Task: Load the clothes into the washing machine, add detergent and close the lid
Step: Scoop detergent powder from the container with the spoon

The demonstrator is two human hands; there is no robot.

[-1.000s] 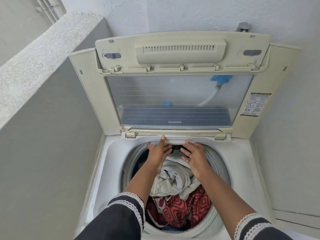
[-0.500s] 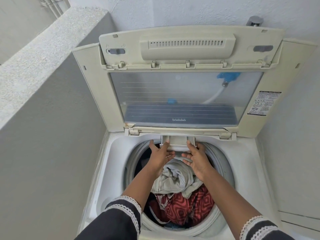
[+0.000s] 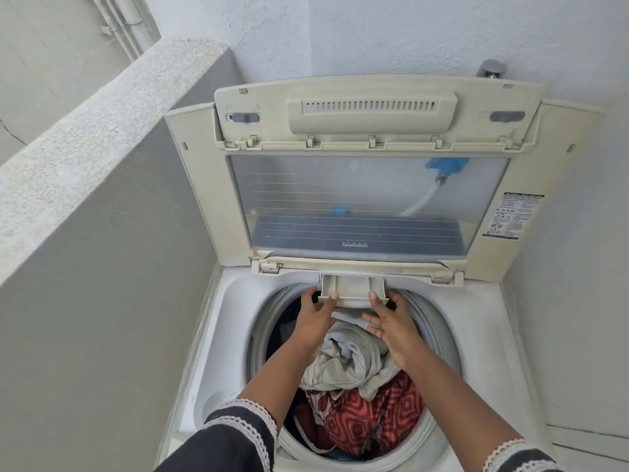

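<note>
Top-loader washing machine, smooth white plastic, lid upright at 12 o'clock. Rectangular detergent drawer juts over the round drum rim. Left hand and right hand: each grip pinches 1 drawer corner. Crumpled grey and red patterned clothes fill the drum below.

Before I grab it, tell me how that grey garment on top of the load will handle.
The grey garment looks floppy: it lies crumpled in soft folds, so it would likely droop. Its seamed cloth suggests some weight. It rests on the red patterned cloth, so lifting may drag that along.
</note>
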